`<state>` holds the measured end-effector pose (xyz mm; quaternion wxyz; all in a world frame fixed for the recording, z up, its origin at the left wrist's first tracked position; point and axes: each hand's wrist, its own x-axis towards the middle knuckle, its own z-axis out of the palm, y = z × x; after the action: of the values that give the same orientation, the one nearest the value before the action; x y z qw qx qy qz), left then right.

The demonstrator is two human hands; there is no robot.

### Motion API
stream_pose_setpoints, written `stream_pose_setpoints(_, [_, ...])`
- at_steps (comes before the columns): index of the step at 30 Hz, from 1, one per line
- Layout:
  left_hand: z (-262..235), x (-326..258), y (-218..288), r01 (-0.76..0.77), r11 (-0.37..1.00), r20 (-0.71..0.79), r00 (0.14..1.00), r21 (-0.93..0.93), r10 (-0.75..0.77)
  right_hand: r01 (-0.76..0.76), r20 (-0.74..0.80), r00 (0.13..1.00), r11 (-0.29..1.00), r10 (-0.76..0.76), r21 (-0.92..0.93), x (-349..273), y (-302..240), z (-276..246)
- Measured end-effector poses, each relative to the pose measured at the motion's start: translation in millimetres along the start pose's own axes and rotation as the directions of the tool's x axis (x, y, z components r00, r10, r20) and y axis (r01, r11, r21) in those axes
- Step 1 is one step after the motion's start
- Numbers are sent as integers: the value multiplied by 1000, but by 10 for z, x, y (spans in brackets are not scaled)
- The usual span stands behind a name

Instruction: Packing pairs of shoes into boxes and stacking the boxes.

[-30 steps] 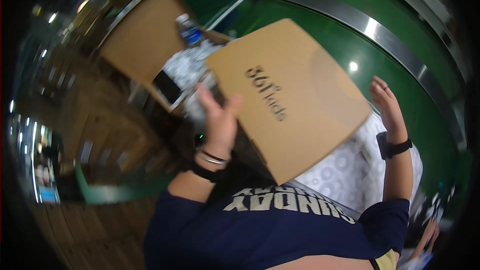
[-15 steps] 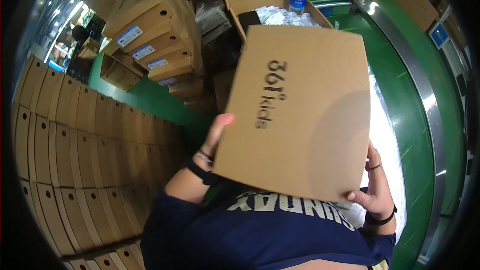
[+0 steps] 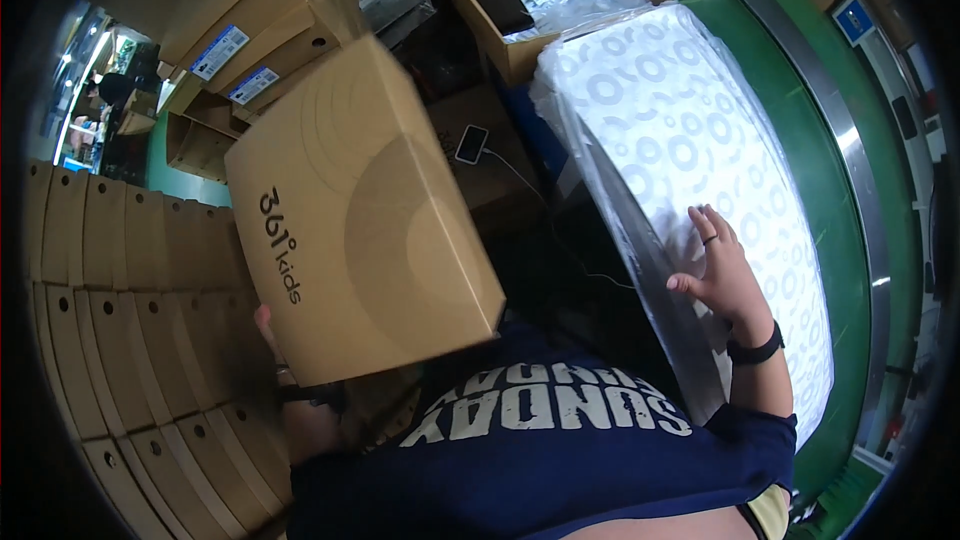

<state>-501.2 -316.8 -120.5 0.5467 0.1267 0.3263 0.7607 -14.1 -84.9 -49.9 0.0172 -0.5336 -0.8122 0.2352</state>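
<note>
A closed brown cardboard shoebox [image 3: 370, 210] with dark printing on its lid hangs tilted in front of me on the left. My left hand [image 3: 268, 332] grips its left side near the lower corner; the box hides most of the fingers. To the right, my right hand [image 3: 722, 275] is off the box, fingers spread and holding nothing. It hovers over or rests on a long stack of white paper [image 3: 650, 90] with a pale grey ring pattern, partly wrapped in clear plastic. Whether the fingertips touch the paper I cannot tell.
Rows of brown shoeboxes [image 3: 130, 330] stand along the left. More labelled shoeboxes [image 3: 260, 20] are piled behind the held one. An open carton [image 3: 515, 58] at the back holds small packets and a black device. A phone [image 3: 472, 144] lies on a cable. A metal rail [image 3: 845, 155] edges the green surface.
The shoebox has swung left, away from the paper stack, carried by my left hand. My right hand has let go of it and opened over the paper, which is now uncovered.
</note>
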Motion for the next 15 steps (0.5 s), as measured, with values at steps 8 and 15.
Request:
stream_pose_setpoints(8, [-2038, 160, 257, 308, 945, -479, 849, 108, -222, -384, -124, 922, 817, 368, -430, 330, -658, 566])
stream_pose_setpoints(15, [-3592, 990, -513, 404, 848, -605, 786, 343, -130, -395, -497, 858, 789, 132, -471, 386, -282, 968])
